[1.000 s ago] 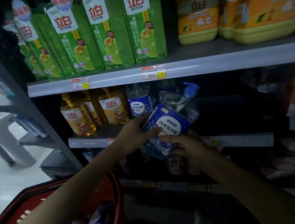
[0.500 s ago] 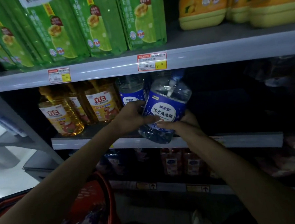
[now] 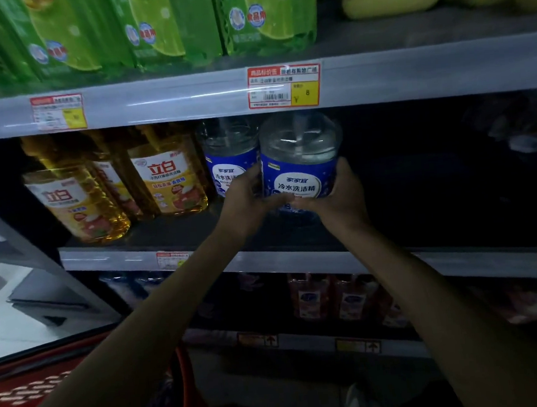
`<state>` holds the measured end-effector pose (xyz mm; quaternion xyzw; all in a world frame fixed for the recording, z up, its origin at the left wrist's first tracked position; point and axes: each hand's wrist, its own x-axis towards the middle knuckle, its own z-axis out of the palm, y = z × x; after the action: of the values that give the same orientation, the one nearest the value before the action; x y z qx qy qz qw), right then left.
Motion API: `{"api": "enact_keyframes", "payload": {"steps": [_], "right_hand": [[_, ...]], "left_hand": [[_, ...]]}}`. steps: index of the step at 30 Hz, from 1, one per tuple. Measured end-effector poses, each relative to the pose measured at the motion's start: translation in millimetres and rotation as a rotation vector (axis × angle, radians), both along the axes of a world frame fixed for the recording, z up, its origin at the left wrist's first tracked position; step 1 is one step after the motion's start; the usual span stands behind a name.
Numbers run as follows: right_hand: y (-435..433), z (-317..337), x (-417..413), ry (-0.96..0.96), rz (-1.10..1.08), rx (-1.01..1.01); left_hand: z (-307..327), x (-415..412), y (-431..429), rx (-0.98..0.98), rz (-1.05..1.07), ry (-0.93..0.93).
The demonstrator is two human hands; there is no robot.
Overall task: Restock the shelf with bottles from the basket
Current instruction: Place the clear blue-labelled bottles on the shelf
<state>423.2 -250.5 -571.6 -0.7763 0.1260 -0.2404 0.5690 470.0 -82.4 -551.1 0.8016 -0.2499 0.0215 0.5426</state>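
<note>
Clear blue-labelled plastic bottle stands upright mid-frame, grasped by left hand and right hand. Red plastic basket, lower left, holds contents too blurred to tell.

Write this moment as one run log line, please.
left hand + right hand: holding blue-label bottle | upright, middle shelf | beside matching bottle

Held bottle reads 冷水洗洁精; yellow bottles read 立白; price tag shows 8.

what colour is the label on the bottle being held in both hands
Blue with white lettering, on the clear plastic bottle; seen in the head view.
</note>
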Motion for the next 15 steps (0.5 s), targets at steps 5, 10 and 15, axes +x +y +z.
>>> {"api": "enact_keyframes", "payload": {"steps": [5,10,15], "right_hand": [[-8.4,2.3,12.8,-0.032,-0.051,-0.115],[-15.1,1.4,29.8,-0.065,-0.061,-0.149],[-21.1,0.0,42.6,-0.063,-0.027,-0.150]], "left_hand": [[-16.3,14.8,-13.4,-0.032,0.082,-0.092],[-23.7,26.3,-24.8,-0.053,0.175,-0.141],[-27.6,33.9,-29.5,-0.058,0.242,-0.129]]}}
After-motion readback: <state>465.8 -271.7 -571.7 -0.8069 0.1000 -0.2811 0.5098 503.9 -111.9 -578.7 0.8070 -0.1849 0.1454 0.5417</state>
